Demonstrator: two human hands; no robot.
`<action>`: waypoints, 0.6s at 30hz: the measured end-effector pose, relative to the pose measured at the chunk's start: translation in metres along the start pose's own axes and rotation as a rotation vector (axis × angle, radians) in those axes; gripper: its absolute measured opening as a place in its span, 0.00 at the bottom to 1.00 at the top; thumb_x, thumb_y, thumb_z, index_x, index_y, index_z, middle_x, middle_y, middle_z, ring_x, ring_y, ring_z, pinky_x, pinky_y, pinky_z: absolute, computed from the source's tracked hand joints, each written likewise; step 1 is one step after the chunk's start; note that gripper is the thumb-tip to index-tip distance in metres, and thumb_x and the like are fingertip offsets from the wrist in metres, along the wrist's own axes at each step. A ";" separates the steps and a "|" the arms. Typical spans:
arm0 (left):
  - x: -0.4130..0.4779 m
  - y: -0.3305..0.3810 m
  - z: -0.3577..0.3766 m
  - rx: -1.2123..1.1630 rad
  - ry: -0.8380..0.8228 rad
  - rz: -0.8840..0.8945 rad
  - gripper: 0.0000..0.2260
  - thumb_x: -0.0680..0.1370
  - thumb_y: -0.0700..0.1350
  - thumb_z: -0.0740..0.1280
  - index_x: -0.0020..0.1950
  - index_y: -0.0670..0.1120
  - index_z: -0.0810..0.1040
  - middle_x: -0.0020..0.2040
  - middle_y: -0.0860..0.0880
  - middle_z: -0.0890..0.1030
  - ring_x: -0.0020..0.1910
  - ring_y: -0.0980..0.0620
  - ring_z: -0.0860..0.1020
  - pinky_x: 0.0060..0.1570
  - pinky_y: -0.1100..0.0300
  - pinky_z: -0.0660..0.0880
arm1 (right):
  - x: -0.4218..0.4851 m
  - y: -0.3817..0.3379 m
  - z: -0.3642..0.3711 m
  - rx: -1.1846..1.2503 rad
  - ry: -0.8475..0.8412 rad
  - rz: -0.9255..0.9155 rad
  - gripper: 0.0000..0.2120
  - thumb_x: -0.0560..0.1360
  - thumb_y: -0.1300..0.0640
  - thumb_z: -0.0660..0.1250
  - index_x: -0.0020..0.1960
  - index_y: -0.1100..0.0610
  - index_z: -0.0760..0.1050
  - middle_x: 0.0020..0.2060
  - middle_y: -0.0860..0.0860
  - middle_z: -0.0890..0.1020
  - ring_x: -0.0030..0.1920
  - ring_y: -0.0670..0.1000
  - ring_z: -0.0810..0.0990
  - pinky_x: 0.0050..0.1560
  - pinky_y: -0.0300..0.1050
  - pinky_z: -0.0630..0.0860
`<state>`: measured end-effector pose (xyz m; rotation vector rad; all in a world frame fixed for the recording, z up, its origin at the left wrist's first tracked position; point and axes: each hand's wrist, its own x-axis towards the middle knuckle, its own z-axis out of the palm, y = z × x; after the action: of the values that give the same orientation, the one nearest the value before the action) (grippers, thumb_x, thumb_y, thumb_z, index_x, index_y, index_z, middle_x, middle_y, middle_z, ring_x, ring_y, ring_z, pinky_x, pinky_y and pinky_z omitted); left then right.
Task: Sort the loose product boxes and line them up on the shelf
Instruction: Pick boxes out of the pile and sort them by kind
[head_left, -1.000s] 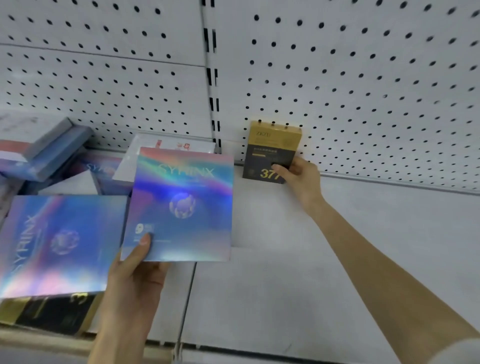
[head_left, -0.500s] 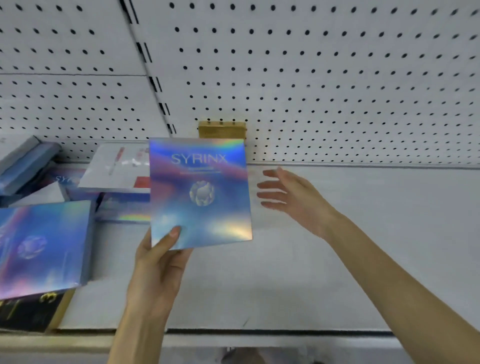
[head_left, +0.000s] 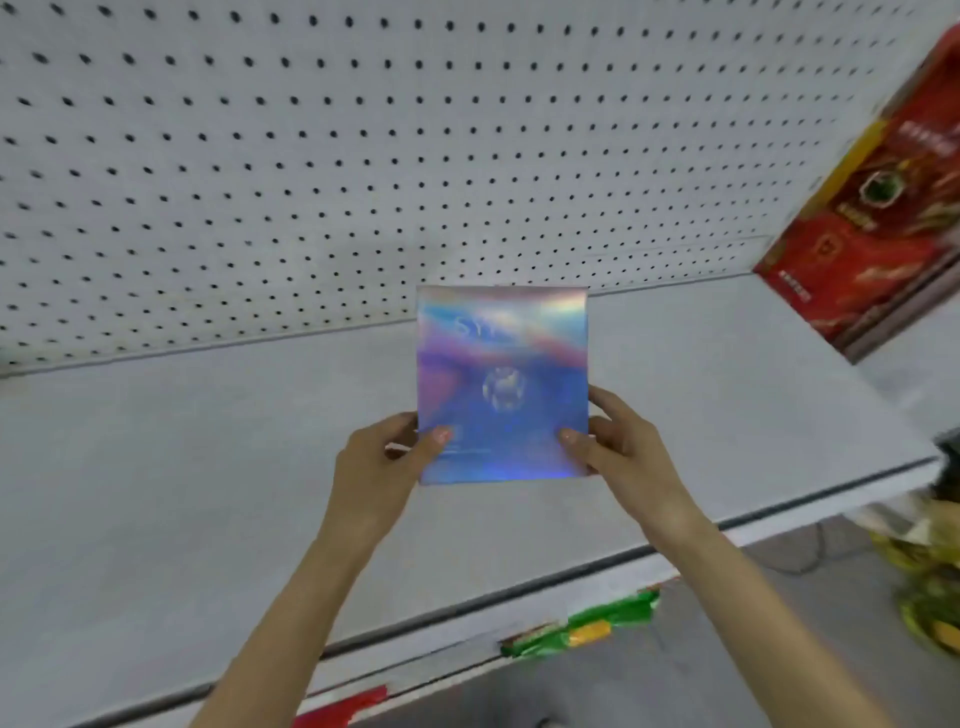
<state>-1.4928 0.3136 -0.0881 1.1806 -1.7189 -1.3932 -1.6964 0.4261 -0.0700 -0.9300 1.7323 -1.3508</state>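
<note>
While the holographic box (head_left: 503, 384) is held upright in front of the pegboard back panel (head_left: 363, 156), it is gripped at its lower part from both sides. The left hand (head_left: 384, 467) is closed on the lower left edge and the right hand (head_left: 623, 457) on the lower right edge, with a thumb laid on the printed front in each case. The box is seen over the middle of the white shelf (head_left: 208, 467), face turned to the camera and top edge level. Whether its bottom edge touches the shelf cannot be told, though it appears to be carried just above it. A red box (head_left: 872, 223) is stood at the far right end of the shelf, well apart from the held one, and a green wrapper (head_left: 587, 629) is seen below the front lip.

The placing step is judged to be in hand, with one box held and not yet set down. For the next move, the box would need to be lowered onto the shelf, squared against the back panel and steadied, since so thin a box may well topple once both grips are eased off.
</note>
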 end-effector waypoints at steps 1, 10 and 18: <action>0.004 0.008 0.034 0.072 -0.025 0.022 0.05 0.69 0.56 0.69 0.37 0.56 0.80 0.27 0.58 0.78 0.28 0.63 0.75 0.34 0.67 0.72 | 0.000 0.005 -0.033 0.010 0.060 0.011 0.19 0.75 0.67 0.67 0.63 0.54 0.72 0.30 0.46 0.81 0.32 0.46 0.75 0.36 0.42 0.74; 0.047 0.070 0.242 0.124 -0.132 0.044 0.13 0.72 0.45 0.74 0.48 0.56 0.73 0.36 0.56 0.82 0.34 0.62 0.80 0.37 0.66 0.76 | 0.052 0.035 -0.243 -0.166 0.233 0.008 0.19 0.74 0.61 0.70 0.58 0.41 0.72 0.48 0.54 0.83 0.44 0.54 0.83 0.46 0.52 0.81; 0.147 0.089 0.346 0.120 -0.078 0.092 0.13 0.72 0.44 0.74 0.51 0.50 0.73 0.39 0.56 0.81 0.38 0.59 0.81 0.41 0.60 0.78 | 0.155 0.065 -0.311 -0.130 0.360 -0.044 0.29 0.71 0.69 0.70 0.66 0.49 0.67 0.48 0.42 0.79 0.42 0.37 0.80 0.42 0.32 0.76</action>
<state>-1.8783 0.3248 -0.0982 1.1089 -1.9101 -1.3124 -2.0480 0.4400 -0.0977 -0.8361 2.1022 -1.5203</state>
